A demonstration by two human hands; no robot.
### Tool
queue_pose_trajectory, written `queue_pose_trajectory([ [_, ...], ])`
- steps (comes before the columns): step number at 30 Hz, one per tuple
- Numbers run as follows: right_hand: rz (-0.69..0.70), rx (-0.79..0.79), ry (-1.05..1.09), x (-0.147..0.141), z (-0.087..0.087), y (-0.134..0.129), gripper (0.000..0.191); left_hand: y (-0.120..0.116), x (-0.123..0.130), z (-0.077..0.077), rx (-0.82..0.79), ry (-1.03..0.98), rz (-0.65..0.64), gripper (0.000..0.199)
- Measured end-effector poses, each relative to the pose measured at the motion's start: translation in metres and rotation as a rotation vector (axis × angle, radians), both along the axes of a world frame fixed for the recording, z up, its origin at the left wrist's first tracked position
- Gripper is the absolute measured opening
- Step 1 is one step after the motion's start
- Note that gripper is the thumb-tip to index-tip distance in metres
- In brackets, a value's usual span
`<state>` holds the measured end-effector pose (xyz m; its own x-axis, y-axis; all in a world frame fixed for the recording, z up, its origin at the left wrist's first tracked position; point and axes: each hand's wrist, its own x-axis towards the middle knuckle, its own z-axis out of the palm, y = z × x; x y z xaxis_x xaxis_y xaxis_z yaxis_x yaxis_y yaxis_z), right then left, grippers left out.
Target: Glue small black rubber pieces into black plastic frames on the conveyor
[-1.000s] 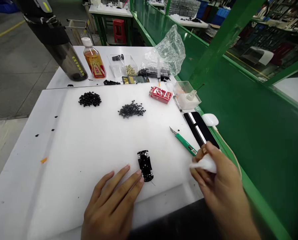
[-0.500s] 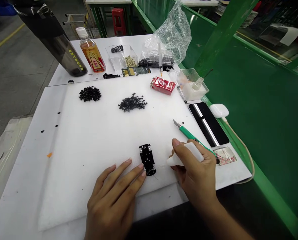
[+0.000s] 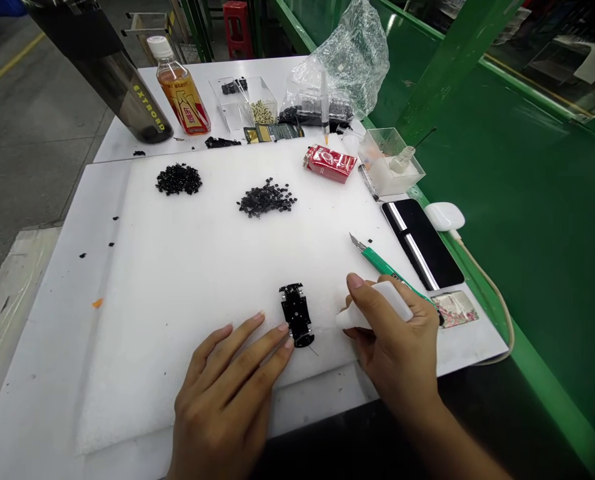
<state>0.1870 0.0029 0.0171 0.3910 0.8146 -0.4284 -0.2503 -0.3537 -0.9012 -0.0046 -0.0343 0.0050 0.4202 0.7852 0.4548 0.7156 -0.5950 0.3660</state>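
A small black toy car chassis [image 3: 297, 313] lies flat on the white foam sheet [image 3: 187, 267]. Beside it, my left hand [image 3: 232, 380] is spread on the foam, palm down, its fingertips touching the chassis's lower left edge. To the right, my right hand [image 3: 397, 340] is closed around a small white squeeze bottle [image 3: 384, 300], tilted with its narrow end to the left. That end is apart from the chassis and low over the foam. A green craft knife [image 3: 377, 260] lies behind my right hand, which covers part of its handle.
Behind are two piles of small black pieces [image 3: 179, 179] [image 3: 266, 199] and a red packet [image 3: 330, 163]. A phone [image 3: 422, 244] and a white mouse-shaped device [image 3: 445, 217] lie right. At the back stand a dark tumbler [image 3: 127, 93], a drink bottle [image 3: 182, 93] and clear boxes [image 3: 391, 163].
The camera view has shifted slightly. Both hands keep nearly the same places relative to the chassis, and the white bottle stays in my right hand.
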Motion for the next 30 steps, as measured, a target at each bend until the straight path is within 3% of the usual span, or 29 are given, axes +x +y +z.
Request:
queue_pose_trajectory([
  [16, -0.020, -0.011, -0.004, -0.001, 0.001, 0.001, 0.046, 0.000, -0.001, 0.001, -0.012, 0.006, -0.002, 0.042],
  [21, -0.082, -0.050, 0.037, -0.001, 0.007, 0.000, 0.054, 0.000, 0.001, 0.000, -0.009, -0.006, -0.006, 0.041],
  [23, -0.161, 0.032, 0.040, 0.002, 0.010, 0.005, 0.056, 0.000, 0.001, -0.001, 0.001, -0.008, 0.002, 0.041],
  [26, -0.153, 0.272, -0.201, 0.011, 0.010, 0.020, 0.035, 0.000, -0.002, -0.003, 0.020, -0.005, -0.005, 0.041],
  [27, -0.071, 0.327, -0.358, 0.014, 0.008, 0.027, 0.028, 0.000, -0.003, -0.005, 0.032, -0.002, -0.011, 0.042],
  [30, 0.277, 0.406, -0.855, 0.019, 0.000, 0.046, 0.036, 0.003, -0.008, -0.010, 0.091, 0.018, -0.032, 0.044],
])
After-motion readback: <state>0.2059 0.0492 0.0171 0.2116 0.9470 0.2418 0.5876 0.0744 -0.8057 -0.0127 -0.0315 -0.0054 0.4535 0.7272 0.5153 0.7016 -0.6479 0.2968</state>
